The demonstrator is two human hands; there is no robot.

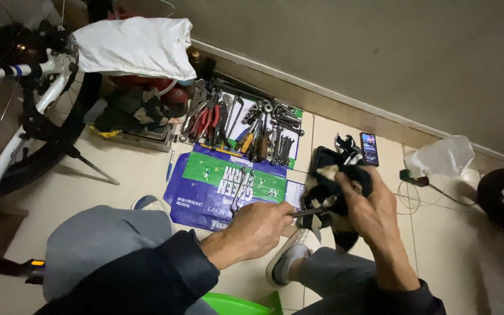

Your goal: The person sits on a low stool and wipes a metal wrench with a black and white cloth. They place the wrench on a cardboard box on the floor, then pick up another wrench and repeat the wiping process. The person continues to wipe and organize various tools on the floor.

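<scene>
Rag (339, 189) in right hand (368, 207), tool (307, 213) in left hand (261, 227)

Two hands (252, 230), one phone (369, 148), one white bicycle (13, 116), one blue mat (205, 192), one black rag (336, 186).

The person wears a dark navy jacket; its left sleeve (147, 274) ends in a thick ribbed cuff at the wrist, nearest the green plastic stool (237, 304) under them. The right sleeve (401, 297) is the same dark cloth, just right of that stool. Both hands, left hand (258, 230) and right hand (368, 207), are bare, without gloves. Grey trousers (97, 242) cover the knees either side of the stool, and a grey slip-on shoe with a pale sole (290, 259) sits just above it
</scene>
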